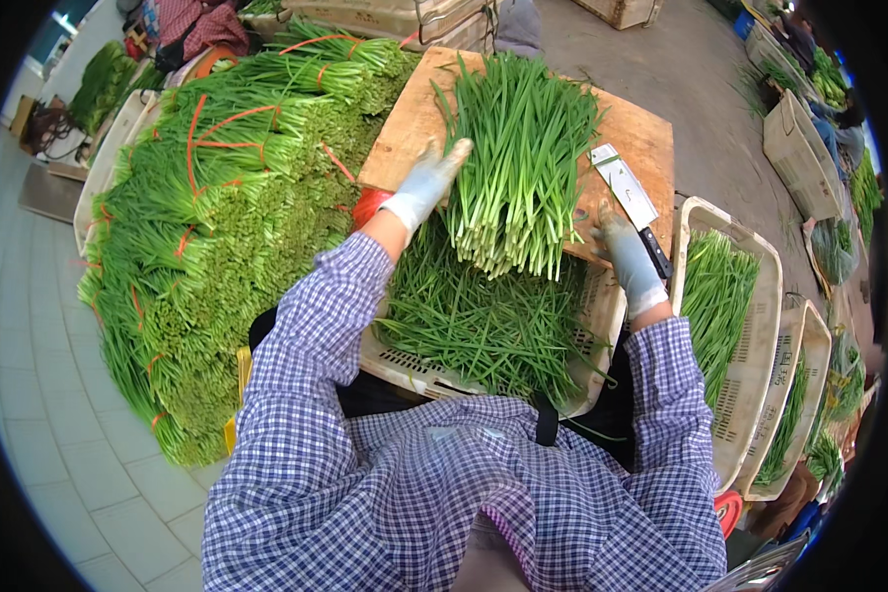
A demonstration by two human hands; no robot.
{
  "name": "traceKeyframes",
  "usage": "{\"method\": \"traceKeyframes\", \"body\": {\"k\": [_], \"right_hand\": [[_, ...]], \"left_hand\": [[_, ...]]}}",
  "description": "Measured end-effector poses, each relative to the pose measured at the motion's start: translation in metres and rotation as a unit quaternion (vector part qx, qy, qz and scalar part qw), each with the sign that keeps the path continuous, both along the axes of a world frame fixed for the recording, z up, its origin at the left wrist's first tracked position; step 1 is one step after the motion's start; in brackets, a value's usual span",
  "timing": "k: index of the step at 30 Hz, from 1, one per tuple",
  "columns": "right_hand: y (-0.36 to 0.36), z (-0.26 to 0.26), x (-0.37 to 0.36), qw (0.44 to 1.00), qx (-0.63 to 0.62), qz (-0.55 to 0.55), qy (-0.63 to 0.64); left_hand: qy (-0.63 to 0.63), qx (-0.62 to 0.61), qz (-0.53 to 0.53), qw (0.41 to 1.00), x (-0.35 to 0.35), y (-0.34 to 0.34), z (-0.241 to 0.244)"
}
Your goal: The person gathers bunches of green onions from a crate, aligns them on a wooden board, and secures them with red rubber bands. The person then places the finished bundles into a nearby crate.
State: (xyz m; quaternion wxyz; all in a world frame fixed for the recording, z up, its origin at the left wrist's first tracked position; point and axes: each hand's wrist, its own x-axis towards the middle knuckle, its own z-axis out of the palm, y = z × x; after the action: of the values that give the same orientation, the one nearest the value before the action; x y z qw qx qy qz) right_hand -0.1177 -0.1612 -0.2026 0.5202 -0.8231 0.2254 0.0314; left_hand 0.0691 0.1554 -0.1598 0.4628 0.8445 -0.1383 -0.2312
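Note:
A thick, loose pile of green garlic chives (522, 163) lies on a wooden board (403, 133), its pale cut ends jutting past the front edge toward me. My left hand (429, 177), in a whitish glove, is at the pile's left side with fingers spread. On the other side, my gloved right hand (621, 240) rests over the board's front right edge, its fingers apart and holding nothing. Just beyond that hand lies a cleaver-like knife (625, 185) with a black handle, a green scrap on its blade. Below the board, a plastic crate (429, 381) holds loose green trimmings (488, 333).
A large heap of chive bundles (229, 244) tied with orange-red bands rises on my left. Crates of chives (766, 311) stand in a row on my right. A person (200, 29) is at the upper left; others are at the far right.

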Motion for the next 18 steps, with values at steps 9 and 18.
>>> {"method": "traceKeyframes", "body": {"k": [9, 18], "right_hand": [[0.100, 0.039, 0.064, 0.994, -0.029, 0.106, -0.025], [0.048, 0.070, 0.060, 0.942, 0.303, 0.056, 0.132]], "left_hand": [[-0.020, 0.101, -0.041, 0.994, -0.019, -0.070, 0.011], [-0.079, 0.008, 0.006, 0.997, 0.005, -0.059, 0.040]]}}
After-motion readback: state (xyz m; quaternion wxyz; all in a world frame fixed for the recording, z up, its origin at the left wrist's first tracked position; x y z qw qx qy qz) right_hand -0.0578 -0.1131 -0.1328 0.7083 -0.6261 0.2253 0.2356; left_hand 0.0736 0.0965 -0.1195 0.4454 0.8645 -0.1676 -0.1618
